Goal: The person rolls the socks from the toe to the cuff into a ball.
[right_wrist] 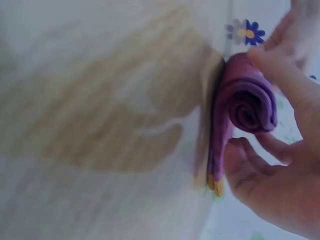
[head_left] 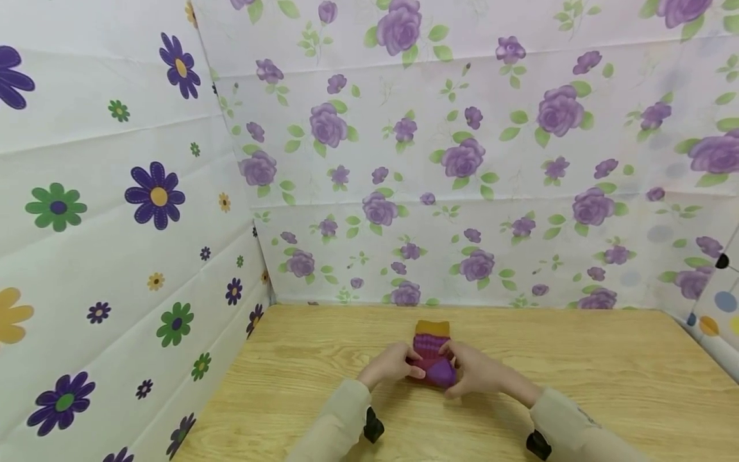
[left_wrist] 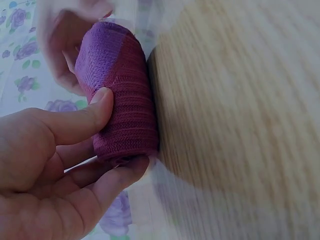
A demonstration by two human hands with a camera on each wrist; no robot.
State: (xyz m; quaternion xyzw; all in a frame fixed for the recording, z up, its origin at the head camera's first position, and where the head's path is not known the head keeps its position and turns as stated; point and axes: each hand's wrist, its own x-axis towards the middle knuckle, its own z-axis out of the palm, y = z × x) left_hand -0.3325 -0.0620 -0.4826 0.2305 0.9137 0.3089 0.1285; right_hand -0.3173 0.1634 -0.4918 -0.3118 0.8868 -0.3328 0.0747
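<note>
A pair of knitted socks [head_left: 432,346], magenta and purple with orange cuffs [head_left: 433,328], lies on the table in front of me. The toe end is rolled up into a thick coil [right_wrist: 252,110]; the cuff end stays flat and points away. My left hand [head_left: 394,364] holds the left end of the roll, its thumb on the ribbed knit and fingers at the end. From the other side, my right hand [head_left: 475,370] curls round the roll, with the thumb against it and fingers at its far side, beside the flat part.
The socks rest on a wooden table [head_left: 312,346] with light grain. A flowered cloth wall [head_left: 427,237] rises at its back edge, and another cloth wall [head_left: 115,256] stands along the left. A dotted cloth [head_left: 716,308] hangs at the right.
</note>
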